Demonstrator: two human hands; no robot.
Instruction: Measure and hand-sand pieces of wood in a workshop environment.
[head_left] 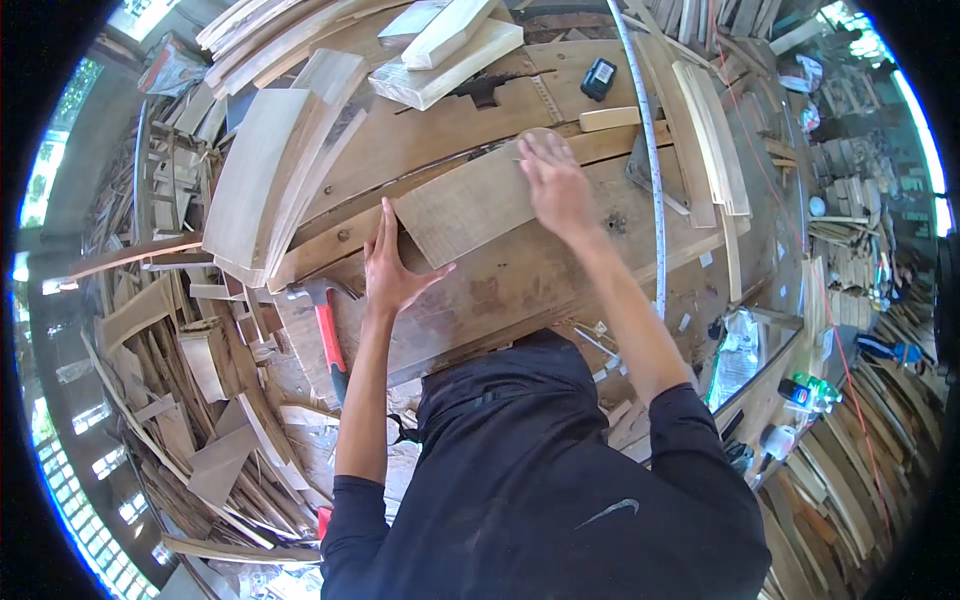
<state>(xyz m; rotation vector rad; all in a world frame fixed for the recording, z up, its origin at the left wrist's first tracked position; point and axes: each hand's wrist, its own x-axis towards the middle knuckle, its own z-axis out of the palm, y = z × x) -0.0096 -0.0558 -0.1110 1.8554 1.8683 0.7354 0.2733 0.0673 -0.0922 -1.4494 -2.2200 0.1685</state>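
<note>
A flat wooden board (465, 205) lies aslant across the workbench. My left hand (397, 275) is at its left end, thumb and fingers spread wide around the corner. On the board's right end rests my right hand (555, 190), its fingers stretched out over the surface and slightly blurred. Whether anything thin lies under those fingers is hidden. A hammer with a red grip (328, 335) lies at the bench's left edge, close to my left forearm.
The workbench (480, 290) carries stacked boards (275, 160) at left, pale thick blocks (445, 60) at the back, a black tape measure (599, 78), and a small wood block (609, 119). A long pale measuring strip (652, 170) crosses the right side. Scrap wood (190, 420) heaps up at left.
</note>
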